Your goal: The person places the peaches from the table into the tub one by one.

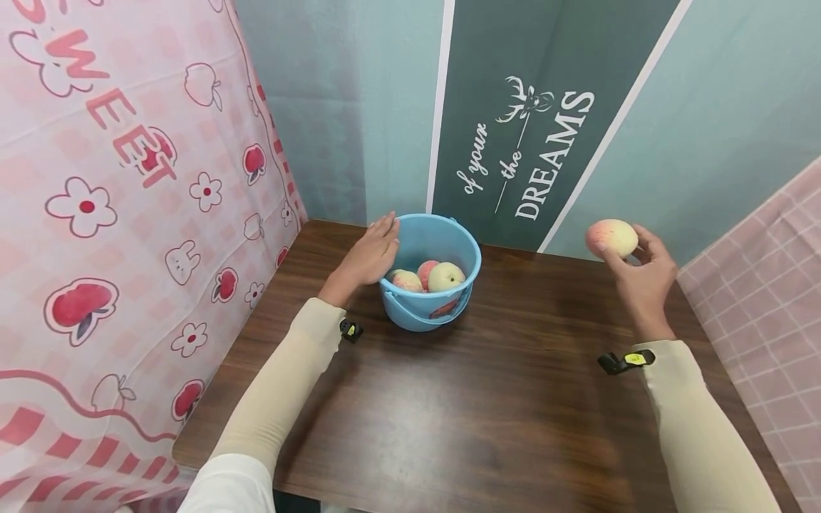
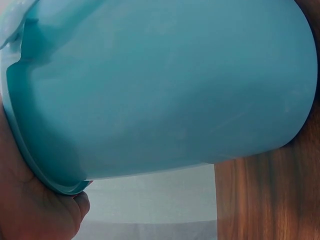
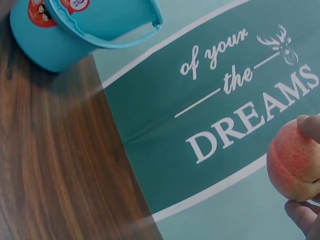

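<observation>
A blue bucket (image 1: 421, 313) with a thin handle stands upright toward the back of the table. Inside it lie several peaches (image 1: 446, 276), pale yellow and pink. My left hand (image 1: 370, 254) rests against the bucket's left rim with its fingers stretched out; the left wrist view shows the palm side of that hand (image 2: 37, 205) along the rim. Well to the right, my right hand (image 1: 648, 274) holds a pink and yellow peach (image 1: 611, 239) up above the table, thumb on one side and fingers on the other. That peach (image 3: 295, 162) shows its red side in the right wrist view.
The dark wooden table (image 1: 449, 420) runs back to a blue-green wall cloth (image 1: 398, 107) with white lettering. A pink patterned curtain (image 1: 128, 235) borders the left side, and a pink checked cloth (image 1: 770, 285) the right.
</observation>
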`<state>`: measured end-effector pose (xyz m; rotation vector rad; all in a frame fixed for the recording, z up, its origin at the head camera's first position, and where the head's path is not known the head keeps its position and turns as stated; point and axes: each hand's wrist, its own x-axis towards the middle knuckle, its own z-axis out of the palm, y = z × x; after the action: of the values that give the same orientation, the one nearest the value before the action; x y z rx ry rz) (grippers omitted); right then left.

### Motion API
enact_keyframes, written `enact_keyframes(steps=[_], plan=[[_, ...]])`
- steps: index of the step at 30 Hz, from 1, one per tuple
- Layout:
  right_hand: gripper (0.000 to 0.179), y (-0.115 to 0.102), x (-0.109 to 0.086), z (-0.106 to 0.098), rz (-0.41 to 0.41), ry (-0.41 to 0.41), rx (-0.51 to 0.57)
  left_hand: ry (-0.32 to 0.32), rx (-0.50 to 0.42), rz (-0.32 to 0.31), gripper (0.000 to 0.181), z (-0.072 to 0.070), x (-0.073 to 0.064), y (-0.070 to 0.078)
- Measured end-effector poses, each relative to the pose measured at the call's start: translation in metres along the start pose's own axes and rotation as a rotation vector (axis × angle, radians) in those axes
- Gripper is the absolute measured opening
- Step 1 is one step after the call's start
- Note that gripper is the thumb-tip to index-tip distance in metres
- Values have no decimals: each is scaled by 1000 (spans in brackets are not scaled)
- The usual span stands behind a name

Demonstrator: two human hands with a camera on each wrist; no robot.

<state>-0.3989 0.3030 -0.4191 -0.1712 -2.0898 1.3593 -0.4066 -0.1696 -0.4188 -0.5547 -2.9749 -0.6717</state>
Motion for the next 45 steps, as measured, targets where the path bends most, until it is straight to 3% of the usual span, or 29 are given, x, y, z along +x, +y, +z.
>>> enact_keyframes(steps=[8, 17, 26, 34, 45], plan=[[62, -17, -6, 8, -32, -24, 30, -23, 21, 5, 59, -1, -1, 1], [61, -60, -25, 23, -92, -51, 34, -22, 6, 2, 60, 0, -3, 0], [63, -47, -25, 41, -136, -108, 54, -26, 26, 10, 61, 2, -3, -2], [61, -70, -47, 53, -167, -185, 105, -29, 28, 20, 60, 2, -3, -2], [66, -49, -46, 80, -212, -247, 97, -32, 27, 10, 59, 1, -4, 0]])
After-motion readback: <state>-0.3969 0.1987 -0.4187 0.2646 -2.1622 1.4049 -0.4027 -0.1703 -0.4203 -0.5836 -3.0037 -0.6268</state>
